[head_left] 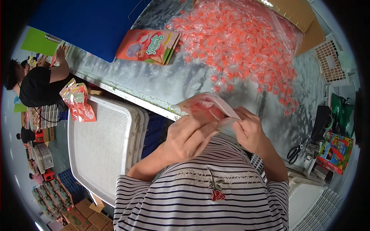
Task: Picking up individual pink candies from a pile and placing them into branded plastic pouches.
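In front of my chest I hold a pink plastic pouch [204,104] over the table's near edge. Its mouth is apart, and red-orange pieces show inside. My left hand [187,136] is closed around its near left side. At its right edge, my right hand [250,129] pinches the rim between thumb and fingers. Beyond the pouch spreads a big heap of red-orange candies [239,46] in clear wrappers, with some loose ones at its near border. A stack of flat printed pouches [144,45] lies to the left of the heap.
A filled pouch [79,102] rests on stacked white perforated trays [101,134] at my left. A blue panel [88,23] stands far left, a cardboard box [310,32] far right. Black scissors [295,154] lie at the right. A co-worker [40,82] is at the left.
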Motion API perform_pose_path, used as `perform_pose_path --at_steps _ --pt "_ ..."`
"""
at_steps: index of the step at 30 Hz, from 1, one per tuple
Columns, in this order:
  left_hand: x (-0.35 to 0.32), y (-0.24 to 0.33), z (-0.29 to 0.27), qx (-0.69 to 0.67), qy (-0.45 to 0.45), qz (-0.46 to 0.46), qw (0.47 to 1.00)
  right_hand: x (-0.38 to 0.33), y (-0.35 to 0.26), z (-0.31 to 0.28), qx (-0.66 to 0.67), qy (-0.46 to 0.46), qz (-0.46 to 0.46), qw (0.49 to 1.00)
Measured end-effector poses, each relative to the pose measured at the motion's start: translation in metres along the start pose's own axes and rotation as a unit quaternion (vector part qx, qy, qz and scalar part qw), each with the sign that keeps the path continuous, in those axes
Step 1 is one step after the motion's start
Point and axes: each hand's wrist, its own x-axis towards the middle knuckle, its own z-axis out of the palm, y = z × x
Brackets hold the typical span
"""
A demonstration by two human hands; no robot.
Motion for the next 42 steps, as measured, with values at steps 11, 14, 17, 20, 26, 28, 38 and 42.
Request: perform_pose_path --at_steps 11,14,17,20,26,28,38,42 --pt "0.002 -0.037 -0.015 -0.319 -0.117 -0.173 0.925 -0.004 -0.003 -0.037 0.093 -0.047 -0.015 0.994" --pt "0.005 -0.026 -0.002 -0.295 -0.114 -0.133 0.939 -0.015 0.004 -0.044 0.114 -0.081 0.054 0.989" --pt "0.001 -0.025 0.010 -0.238 -0.131 -0.074 0.960 -0.012 -0.010 -0.053 0.116 -0.011 0.102 0.988" --pt "-0.002 -0.022 0.020 -0.260 -0.109 -0.044 0.958 -0.002 -0.036 -0.074 0.084 0.106 0.051 0.990" --pt "-0.003 -0.013 0.022 -0.277 -0.119 -0.045 0.952 0.021 -0.061 -0.069 0.015 -0.205 -0.019 0.979" --pt "-0.002 -0.011 0.023 -0.281 -0.117 -0.047 0.951 0.028 -0.060 -0.068 -0.049 -0.245 -0.064 0.966" --pt "-0.006 -0.003 0.026 -0.327 -0.095 -0.154 0.927 0.026 -0.057 -0.045 -0.076 -0.305 -0.016 0.949" --pt "-0.009 -0.004 0.022 -0.318 -0.124 -0.190 0.921 0.033 -0.060 -0.054 -0.096 -0.240 -0.015 0.966"
